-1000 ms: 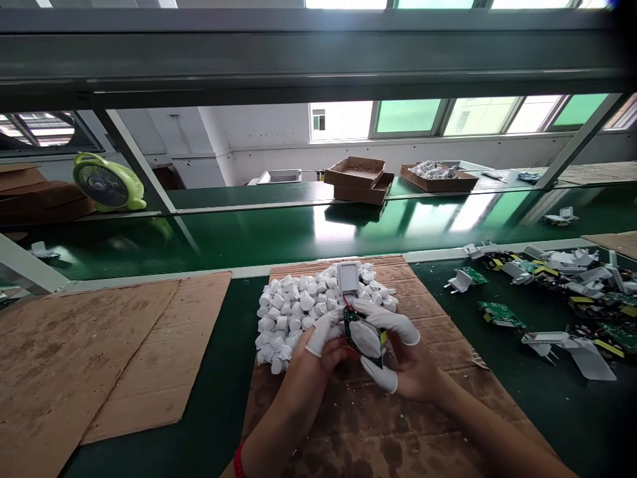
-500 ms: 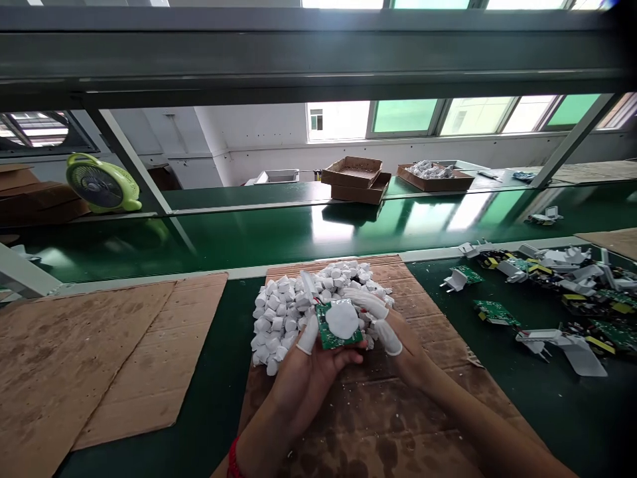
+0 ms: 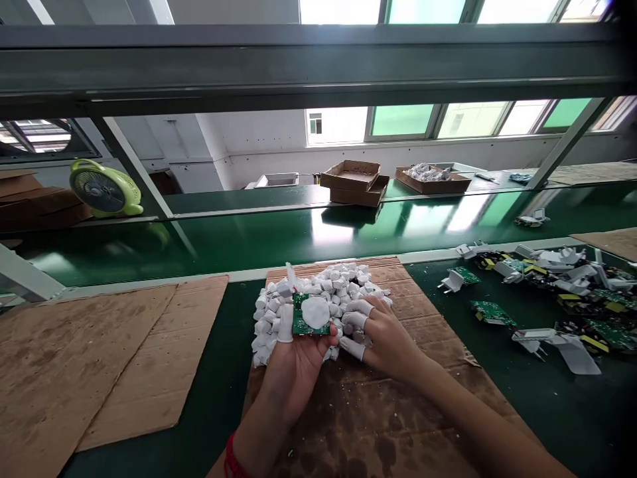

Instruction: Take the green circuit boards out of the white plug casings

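Observation:
My left hand (image 3: 294,355) grips a small green circuit board (image 3: 309,315) with a white pad stuck on its face, held flat over a pile of small white pieces (image 3: 318,299). White finger cots cover my fingertips. My right hand (image 3: 381,332) rests on the right side of that pile, fingers curled down into the pieces; what they pinch is hidden. The pile lies on a brown cardboard sheet (image 3: 398,398) on the green bench.
More circuit boards and white plug shells (image 3: 557,292) lie scattered at the right. A second cardboard sheet (image 3: 99,358) covers the bench at the left. Beyond runs a green conveyor belt (image 3: 318,232), with brown trays (image 3: 355,179) and a green fan (image 3: 102,189) behind it.
My left hand carried the board leftward and laid it flatter over the pile. My right hand let go of the board and dropped onto the white pieces.

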The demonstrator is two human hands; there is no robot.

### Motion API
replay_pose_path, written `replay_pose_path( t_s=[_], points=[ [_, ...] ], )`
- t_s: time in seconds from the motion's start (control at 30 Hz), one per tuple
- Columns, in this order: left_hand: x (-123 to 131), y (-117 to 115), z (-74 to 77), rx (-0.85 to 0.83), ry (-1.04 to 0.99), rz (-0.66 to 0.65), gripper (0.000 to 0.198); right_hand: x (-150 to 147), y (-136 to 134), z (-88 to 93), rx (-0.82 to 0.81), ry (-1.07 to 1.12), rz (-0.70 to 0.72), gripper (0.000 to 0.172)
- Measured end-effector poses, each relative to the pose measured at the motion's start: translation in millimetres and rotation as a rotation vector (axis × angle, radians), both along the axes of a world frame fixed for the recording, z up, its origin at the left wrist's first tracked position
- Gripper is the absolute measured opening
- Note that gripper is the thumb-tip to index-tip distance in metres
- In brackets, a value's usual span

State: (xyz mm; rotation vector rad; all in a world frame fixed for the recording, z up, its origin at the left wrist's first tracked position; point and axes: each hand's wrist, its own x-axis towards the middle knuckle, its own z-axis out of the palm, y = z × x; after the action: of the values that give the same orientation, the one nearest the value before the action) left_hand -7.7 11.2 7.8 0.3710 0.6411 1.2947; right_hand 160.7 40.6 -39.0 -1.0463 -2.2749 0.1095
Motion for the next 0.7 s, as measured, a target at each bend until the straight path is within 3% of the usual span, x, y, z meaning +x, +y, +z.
replay_pose_path(
  t_s=[0.13, 0.33, 0.5, 0.7],
  points=[
    [1, -1, -1.4, 0.007, -0.021, -0.054, 0.032, -5, 3, -11.1, -0.03, -0.103, 0.006, 0.031],
    [0, 0, -0.3, 0.007, -0.018, -0.078, 0.03, -6, 6, -15.8, -0.041, -0.09, 0.023, 0.021],
    [-1, 0, -2.1, 0.028, -0.039, -0.102, 0.029, -11, 2, -15.8, -0.017, -0.031, 0.05, 0.037],
    [2, 0, -6.6, 0.035, -0.082, -0.128, 0.029, -15, 5, -15.5, 0.15, 0.071, 0.099, 0.019]
  ],
)
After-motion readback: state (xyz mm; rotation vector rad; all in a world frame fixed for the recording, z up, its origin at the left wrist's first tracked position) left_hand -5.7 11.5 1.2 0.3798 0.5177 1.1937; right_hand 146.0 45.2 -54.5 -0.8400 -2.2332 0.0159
